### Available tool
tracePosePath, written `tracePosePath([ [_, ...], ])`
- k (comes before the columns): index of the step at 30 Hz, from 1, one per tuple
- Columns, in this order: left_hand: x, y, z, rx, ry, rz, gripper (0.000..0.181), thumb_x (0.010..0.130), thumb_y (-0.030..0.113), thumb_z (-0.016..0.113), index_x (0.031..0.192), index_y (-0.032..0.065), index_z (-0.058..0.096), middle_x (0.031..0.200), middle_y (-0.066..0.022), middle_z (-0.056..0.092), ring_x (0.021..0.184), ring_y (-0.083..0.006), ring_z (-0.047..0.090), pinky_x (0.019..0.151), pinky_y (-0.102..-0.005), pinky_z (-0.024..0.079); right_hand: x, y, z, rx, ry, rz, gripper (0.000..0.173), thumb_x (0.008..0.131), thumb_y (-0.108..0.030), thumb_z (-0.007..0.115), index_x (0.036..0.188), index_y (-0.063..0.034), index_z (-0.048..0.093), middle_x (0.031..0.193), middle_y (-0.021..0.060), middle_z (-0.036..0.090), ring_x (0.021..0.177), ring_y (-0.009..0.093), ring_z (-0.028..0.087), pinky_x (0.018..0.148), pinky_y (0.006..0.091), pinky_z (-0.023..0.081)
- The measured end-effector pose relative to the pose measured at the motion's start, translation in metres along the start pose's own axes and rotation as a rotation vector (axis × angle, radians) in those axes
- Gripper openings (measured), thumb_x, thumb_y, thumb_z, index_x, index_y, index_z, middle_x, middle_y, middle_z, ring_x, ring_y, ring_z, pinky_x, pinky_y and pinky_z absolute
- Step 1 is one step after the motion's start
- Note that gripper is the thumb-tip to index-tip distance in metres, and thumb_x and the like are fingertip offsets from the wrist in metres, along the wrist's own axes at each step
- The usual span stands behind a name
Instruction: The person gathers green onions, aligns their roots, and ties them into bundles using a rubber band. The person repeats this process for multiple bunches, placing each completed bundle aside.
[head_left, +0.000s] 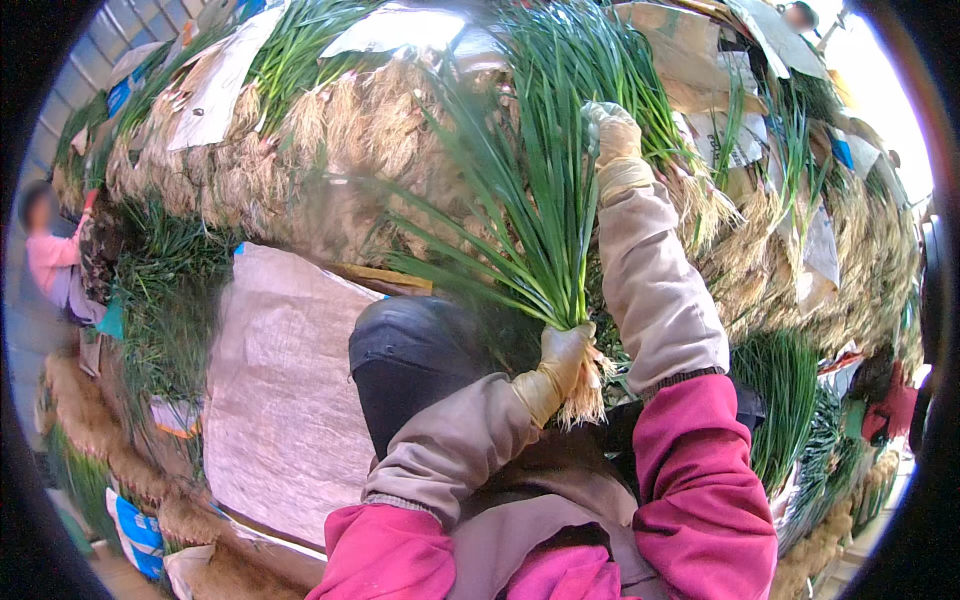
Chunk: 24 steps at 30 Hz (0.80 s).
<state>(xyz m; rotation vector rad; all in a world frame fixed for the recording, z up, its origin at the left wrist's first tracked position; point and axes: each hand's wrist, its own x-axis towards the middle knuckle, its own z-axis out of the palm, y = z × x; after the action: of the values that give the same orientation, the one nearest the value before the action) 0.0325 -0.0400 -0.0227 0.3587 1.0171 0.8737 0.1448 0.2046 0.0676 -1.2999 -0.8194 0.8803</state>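
Note:
My left hand (564, 369), in a pale yellow rubber glove, is closed around the base of a bunch of green onions (544, 247). Long green leaves fan upward from that grip, and the pale fibrous roots (585, 401) stick out below it. My right hand (616, 139), gloved too, is raised high along the right edge of the leaves. Its fingers look curled, but whether they hold any leaf is hidden. Beige sleeve covers (656, 262) reach over both forearms. Behind the bunch rises a long pile of green onions (352, 112), roots facing me.
To my left lies a pale woven sheet (285, 390), with loose green leaves (165, 277) beyond it. More green onions (776, 405) lie at my right. White sacks (225, 82) cover parts of the pile. A person in pink (52, 262) is at the far left.

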Motion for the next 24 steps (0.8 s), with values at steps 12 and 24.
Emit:
tracePosePath([
  [12,-0.044,0.062,0.011,-0.235,-0.390,0.075,0.003,0.083,0.005,0.056,0.086,0.0043,0.056,0.074,-0.0045,0.057,0.057,-0.0113,0.051,0.046,-0.0239,0.042,-0.061,-0.051,-0.136,-0.043,0.109,-0.354,0.014,0.087,-0.016,0.052,0.090,-0.0058,0.061,0.067,0.0018,0.062,0.048,0.005,0.048,0.044,0.0187,0.036],
  [24,0.015,0.035,0.012,-0.384,-0.237,-0.057,0.019,0.079,0.004,0.060,0.096,0.0097,0.054,0.089,-0.0103,0.063,0.060,-0.0117,0.052,0.053,-0.0249,0.046,-0.054,0.006,-0.128,-1.254,0.122,-0.683,0.013,0.080,-0.017,0.057,0.088,-0.0079,0.062,0.091,0.0095,0.062,0.080,0.027,0.059,0.073,0.0345,0.048],
])
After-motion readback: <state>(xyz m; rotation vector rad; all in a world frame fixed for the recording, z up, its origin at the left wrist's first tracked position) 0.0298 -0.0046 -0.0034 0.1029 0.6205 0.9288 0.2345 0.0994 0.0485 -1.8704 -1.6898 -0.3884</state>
